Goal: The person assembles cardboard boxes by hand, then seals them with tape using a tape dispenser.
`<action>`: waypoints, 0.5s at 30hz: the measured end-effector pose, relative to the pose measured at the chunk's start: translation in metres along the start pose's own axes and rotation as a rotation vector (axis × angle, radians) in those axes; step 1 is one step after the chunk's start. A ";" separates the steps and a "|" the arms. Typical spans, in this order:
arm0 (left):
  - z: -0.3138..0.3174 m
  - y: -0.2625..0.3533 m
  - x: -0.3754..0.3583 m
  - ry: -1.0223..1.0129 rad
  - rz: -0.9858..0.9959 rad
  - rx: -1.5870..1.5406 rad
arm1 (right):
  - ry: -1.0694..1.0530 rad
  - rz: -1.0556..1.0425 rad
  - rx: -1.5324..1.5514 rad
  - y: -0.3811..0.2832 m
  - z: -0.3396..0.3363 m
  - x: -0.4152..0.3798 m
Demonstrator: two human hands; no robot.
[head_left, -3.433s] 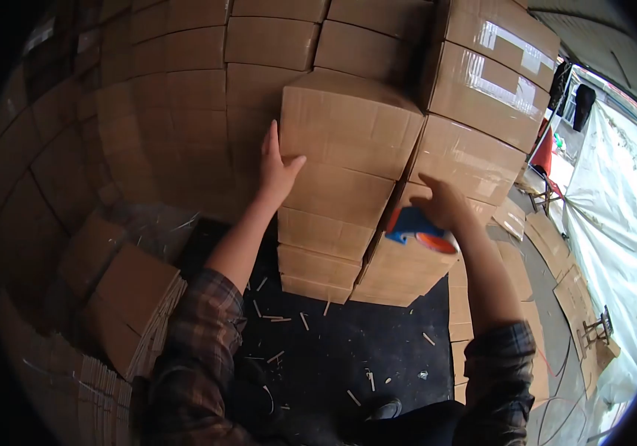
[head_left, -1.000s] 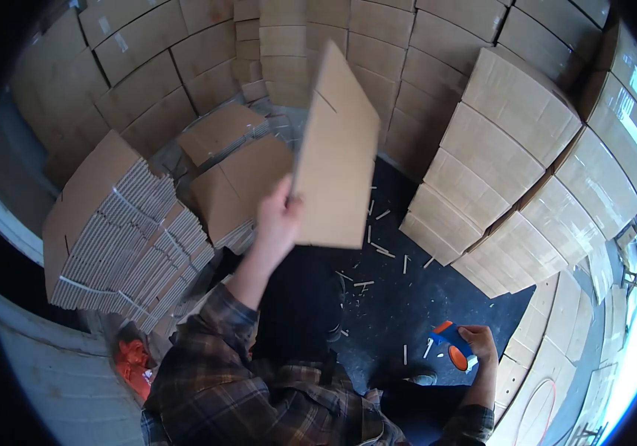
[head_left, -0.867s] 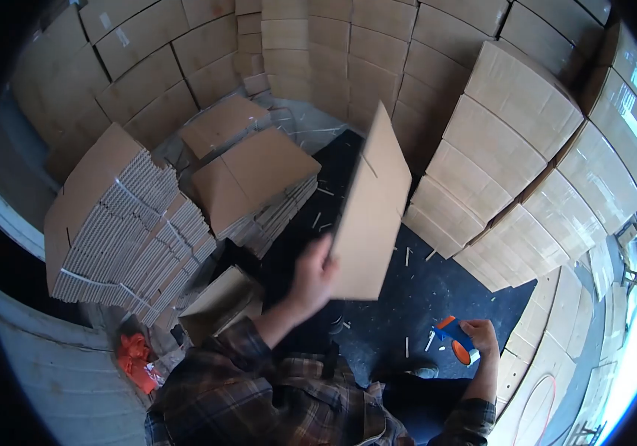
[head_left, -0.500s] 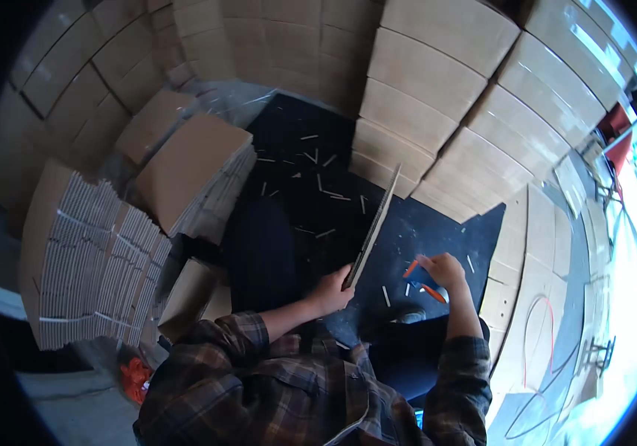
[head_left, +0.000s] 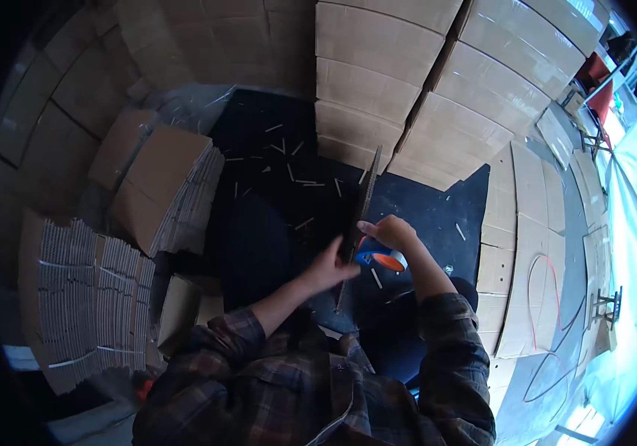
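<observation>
A flat piece of cardboard (head_left: 367, 195) stands on edge in front of me, seen nearly edge-on. My left hand (head_left: 327, 267) is against its left side near the lower part, blurred, with fingers apart. On the other side, my right hand (head_left: 390, 232) is closed on an orange and blue tape dispenser (head_left: 388, 259) with a roll of tape. The thumb of that hand touches or nearly touches the cardboard. Part of the dispenser is hidden behind the fingers.
Bundled flat cardboard (head_left: 84, 297) stands at the left, with another cardboard stack (head_left: 159, 178) behind it. Tall stacked boxes (head_left: 367, 74) rise ahead. Small strips litter the dark floor (head_left: 274, 201). Cardboard sheets (head_left: 530, 253) and a red hose (head_left: 532, 297) lie at the right.
My right hand has moved left with the dispenser, up to the cardboard. The cardboard now reaches lower, and my left hand has shifted up along it and loosened its grasp. The view has shifted right.
</observation>
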State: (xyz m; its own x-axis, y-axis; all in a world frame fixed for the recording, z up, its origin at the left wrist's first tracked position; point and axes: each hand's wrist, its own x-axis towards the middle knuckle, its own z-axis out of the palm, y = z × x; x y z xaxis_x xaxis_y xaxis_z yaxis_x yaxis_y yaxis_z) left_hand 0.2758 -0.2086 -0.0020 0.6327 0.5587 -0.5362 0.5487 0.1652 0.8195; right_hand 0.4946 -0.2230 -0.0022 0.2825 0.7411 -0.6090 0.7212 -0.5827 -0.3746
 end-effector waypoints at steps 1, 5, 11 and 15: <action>-0.005 0.004 0.018 0.095 0.004 -0.049 | 0.001 0.003 0.001 0.003 0.001 0.005; -0.009 0.013 0.097 0.380 0.245 -0.180 | -0.040 -0.019 0.043 0.007 0.003 0.004; -0.002 0.019 0.133 0.146 0.269 -0.281 | -0.064 0.002 0.081 0.007 -0.008 -0.003; -0.006 0.012 0.134 0.200 0.357 -0.305 | -0.036 0.037 0.075 0.006 -0.005 -0.010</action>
State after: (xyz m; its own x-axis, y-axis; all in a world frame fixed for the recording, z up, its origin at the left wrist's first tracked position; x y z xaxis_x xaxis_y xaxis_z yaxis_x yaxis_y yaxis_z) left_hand 0.3640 -0.1266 -0.0624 0.6182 0.7634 -0.1872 0.1143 0.1483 0.9823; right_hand 0.4994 -0.2325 0.0054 0.2836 0.7070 -0.6478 0.6612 -0.6334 -0.4019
